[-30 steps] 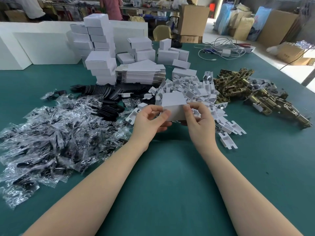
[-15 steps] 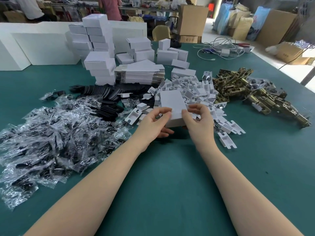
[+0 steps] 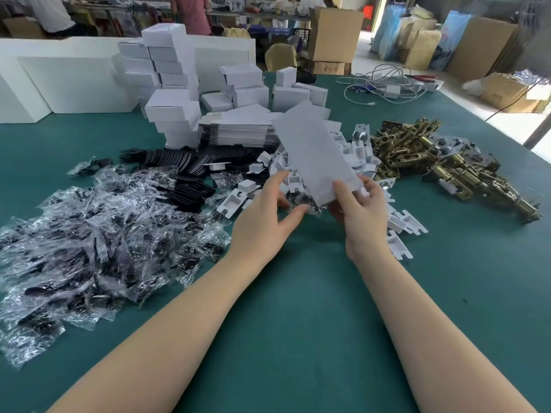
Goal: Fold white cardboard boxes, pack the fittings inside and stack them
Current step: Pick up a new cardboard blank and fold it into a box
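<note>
A white cardboard box (image 3: 313, 156), blurred by motion, is lifted above the green table (image 3: 298, 308) and tilts away from me. My right hand (image 3: 362, 216) grips its near end, thumb on top. My left hand (image 3: 265, 219) is just left of the box with fingers spread and holds nothing. A small clear bag (image 3: 311, 207) shows under the box's near edge. Brass fittings (image 3: 447, 162) are heaped at the right. A stack of flat box blanks (image 3: 238, 129) lies behind the box. Finished white boxes (image 3: 170, 84) are stacked at the back left.
Clear bags of black parts (image 3: 89, 239) cover the left of the table. Black plates (image 3: 179, 168) and white plastic inserts (image 3: 399, 225) lie around my hands. Cables (image 3: 384, 84) are at the far right, large white cartons (image 3: 59, 84) at the far left.
The box went from both hands low over the table to raised and tipped away in my right hand alone. My left hand let go and opened.
</note>
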Tool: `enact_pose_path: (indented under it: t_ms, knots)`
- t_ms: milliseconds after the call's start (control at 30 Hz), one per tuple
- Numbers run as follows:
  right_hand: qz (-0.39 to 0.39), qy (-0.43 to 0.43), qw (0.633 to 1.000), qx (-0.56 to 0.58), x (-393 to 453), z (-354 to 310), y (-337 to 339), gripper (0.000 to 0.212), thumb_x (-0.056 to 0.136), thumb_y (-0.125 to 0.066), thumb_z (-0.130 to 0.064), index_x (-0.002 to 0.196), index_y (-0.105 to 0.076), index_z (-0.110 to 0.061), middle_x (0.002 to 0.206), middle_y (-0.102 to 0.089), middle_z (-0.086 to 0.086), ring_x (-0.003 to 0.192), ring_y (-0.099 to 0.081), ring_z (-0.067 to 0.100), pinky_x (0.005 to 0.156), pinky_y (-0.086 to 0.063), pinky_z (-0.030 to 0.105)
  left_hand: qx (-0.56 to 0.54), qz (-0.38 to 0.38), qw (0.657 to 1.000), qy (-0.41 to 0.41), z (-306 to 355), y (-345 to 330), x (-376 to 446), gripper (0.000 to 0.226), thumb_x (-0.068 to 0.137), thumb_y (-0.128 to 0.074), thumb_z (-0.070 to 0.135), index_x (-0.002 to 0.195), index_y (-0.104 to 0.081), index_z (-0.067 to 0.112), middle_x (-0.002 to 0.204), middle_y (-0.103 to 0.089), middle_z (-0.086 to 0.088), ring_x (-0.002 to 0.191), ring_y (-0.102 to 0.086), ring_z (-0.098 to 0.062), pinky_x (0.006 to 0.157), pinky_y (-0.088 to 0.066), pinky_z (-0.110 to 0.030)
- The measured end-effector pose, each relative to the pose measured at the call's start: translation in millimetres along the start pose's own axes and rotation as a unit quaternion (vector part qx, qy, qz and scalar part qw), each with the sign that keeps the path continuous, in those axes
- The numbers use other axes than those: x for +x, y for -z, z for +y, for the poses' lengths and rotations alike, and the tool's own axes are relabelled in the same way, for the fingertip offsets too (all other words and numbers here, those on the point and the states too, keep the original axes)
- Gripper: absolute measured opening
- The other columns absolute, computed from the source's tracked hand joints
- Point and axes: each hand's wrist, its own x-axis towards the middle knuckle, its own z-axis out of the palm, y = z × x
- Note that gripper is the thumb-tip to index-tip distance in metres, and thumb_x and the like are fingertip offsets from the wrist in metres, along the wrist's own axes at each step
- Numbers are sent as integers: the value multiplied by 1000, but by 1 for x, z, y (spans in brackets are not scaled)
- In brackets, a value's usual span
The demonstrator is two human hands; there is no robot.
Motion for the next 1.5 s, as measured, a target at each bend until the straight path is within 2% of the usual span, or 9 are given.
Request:
enact_pose_path:
  t_ms: [167,300,433,733,867,1067,1233,1367,1500]
  knots:
    - [-62,139,971,-186,1,-9,8,41,95,-65,-23,129,-49,-39,85,-59,-14,67,-54,-7,62,-45,10,193,140,960,-145,-2,6,4,70,75,-74,41,136,-49,18,134,-47,-15,121,-46,-34,103,-40,-47]
    - [-126,167,950,-232,-8,-7,2,39,93,-66,-19,116,-52,-47,84,-63,-4,71,-55,8,67,-46,24,224,46,958,-171,2,12,3,94,65,-71,60,145,-42,21,149,-43,-7,137,-38,-29,113,-19,-44]
    - [-129,157,957,-209,-17,-5,-5,29,93,-67,-23,110,-57,-45,85,-67,16,72,-56,18,66,-47,33,191,3,973,-127,8,9,-1,102,59,-75,65,143,-44,17,139,-54,-4,127,-49,-25,109,-24,-39]
    - [-77,125,976,-158,-15,-5,-10,19,97,-62,-25,113,-66,-34,88,-71,-29,90,-64,-8,85,-52,18,125,62,985,-105,7,7,0,86,55,-84,41,131,-56,13,127,-62,-5,114,-58,-28,95,-44,-44]
    - [-75,145,972,-168,-16,-4,-10,26,96,-64,-24,120,-70,-18,93,-72,-26,95,-63,-6,86,-50,20,123,72,983,-116,7,6,-1,86,54,-84,40,130,-57,12,127,-64,-4,112,-61,-28,95,-45,-45]
    - [-86,136,972,-170,-16,-6,-7,22,95,-65,-26,116,-69,-28,102,-73,-21,100,-63,-5,91,-50,21,127,60,984,-109,8,7,-2,87,56,-86,40,133,-56,13,130,-62,-3,115,-60,-27,97,-45,-46]
    - [-108,151,961,-203,-19,-6,-6,22,98,-59,-25,118,-69,-26,111,-67,-28,116,-55,18,91,-50,34,129,64,983,-111,10,10,-1,86,56,-88,38,132,-58,12,128,-64,-5,113,-62,-28,94,-49,-48]
    - [-175,184,936,-242,-21,-5,-7,34,103,-48,-24,135,-58,-18,130,-52,-28,123,-44,-18,100,-37,6,125,55,987,-84,10,11,0,88,61,-87,41,136,-54,11,133,-61,-6,119,-58,-27,98,-46,-49]
    - [-239,179,908,-294,-21,-3,-8,45,104,-45,-15,147,-38,-23,133,-37,-36,123,-31,-29,101,-23,-1,139,73,984,-87,7,14,1,87,60,-89,37,134,-56,7,130,-62,-9,117,-60,-30,97,-47,-47]
